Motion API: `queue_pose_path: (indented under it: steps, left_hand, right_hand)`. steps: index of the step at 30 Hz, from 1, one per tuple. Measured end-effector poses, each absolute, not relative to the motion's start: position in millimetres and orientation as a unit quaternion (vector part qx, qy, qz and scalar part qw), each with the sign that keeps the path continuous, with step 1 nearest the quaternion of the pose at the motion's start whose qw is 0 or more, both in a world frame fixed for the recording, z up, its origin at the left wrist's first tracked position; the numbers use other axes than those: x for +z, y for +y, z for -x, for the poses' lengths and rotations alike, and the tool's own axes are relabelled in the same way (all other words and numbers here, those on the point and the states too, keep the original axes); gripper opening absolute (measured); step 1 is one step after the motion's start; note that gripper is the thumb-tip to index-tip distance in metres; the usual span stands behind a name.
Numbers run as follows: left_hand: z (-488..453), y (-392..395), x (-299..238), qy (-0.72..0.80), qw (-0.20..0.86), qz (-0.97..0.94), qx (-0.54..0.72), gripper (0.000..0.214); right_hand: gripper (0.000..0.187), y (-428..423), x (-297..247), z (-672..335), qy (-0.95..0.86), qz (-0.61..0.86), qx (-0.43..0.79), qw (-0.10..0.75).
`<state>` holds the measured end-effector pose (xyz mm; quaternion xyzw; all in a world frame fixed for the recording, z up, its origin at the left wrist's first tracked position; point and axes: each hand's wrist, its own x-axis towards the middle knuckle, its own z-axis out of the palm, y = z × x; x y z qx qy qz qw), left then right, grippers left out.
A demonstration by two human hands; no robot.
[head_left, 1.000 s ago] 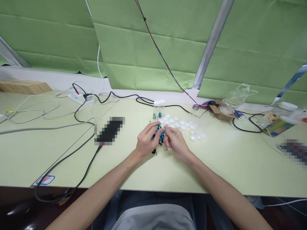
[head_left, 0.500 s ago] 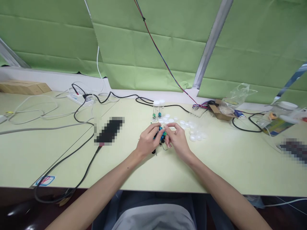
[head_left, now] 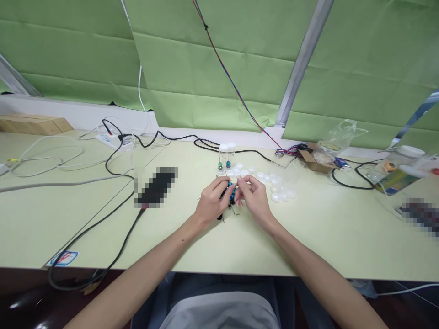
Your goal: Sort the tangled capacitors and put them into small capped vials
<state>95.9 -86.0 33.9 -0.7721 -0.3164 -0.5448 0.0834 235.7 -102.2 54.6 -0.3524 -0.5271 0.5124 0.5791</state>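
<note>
My left hand (head_left: 213, 201) and my right hand (head_left: 253, 195) meet over the middle of the table, fingertips almost touching. Both are closed in a pinch; what lies between the fingers is too small and covered to name. Under and between them is a small pile of blue and black parts (head_left: 232, 197), partly hidden, with thin metal pins sticking out. Just beyond my fingers stand two clear capped tubes, one with green pieces (head_left: 220, 165) inside and one with blue pieces (head_left: 228, 163). White round caps (head_left: 275, 197) lie scattered beside and behind my right hand.
A blurred-out dark device (head_left: 157, 187) with a black cable lies to the left. At the back right sits a cardboard box (head_left: 317, 161) with a plastic bag. Clear containers (head_left: 403, 169) stand farther right. Cables and a power strip (head_left: 115, 140) run along the back left.
My right thumb and fingers have shifted slightly, and the green pieces seen between my hands are now covered. My left hand stays nearly in place.
</note>
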Motion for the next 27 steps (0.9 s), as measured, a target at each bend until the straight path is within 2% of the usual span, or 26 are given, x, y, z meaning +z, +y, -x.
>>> queue_pose_path:
  steps: [10, 27]
  left_hand:
    - [-96, -89, 39, -0.32, 0.058, 0.756, -0.568, 0.012]
    - [-95, -94, 38, -0.256, 0.053, 0.802, -0.538, 0.01]
  right_hand:
    - [0.027, -105, 56, -242, -0.589, 0.279, 0.51, 0.561]
    - [0.038, -101, 62, -248, -0.594, 0.347, 0.464, 0.558]
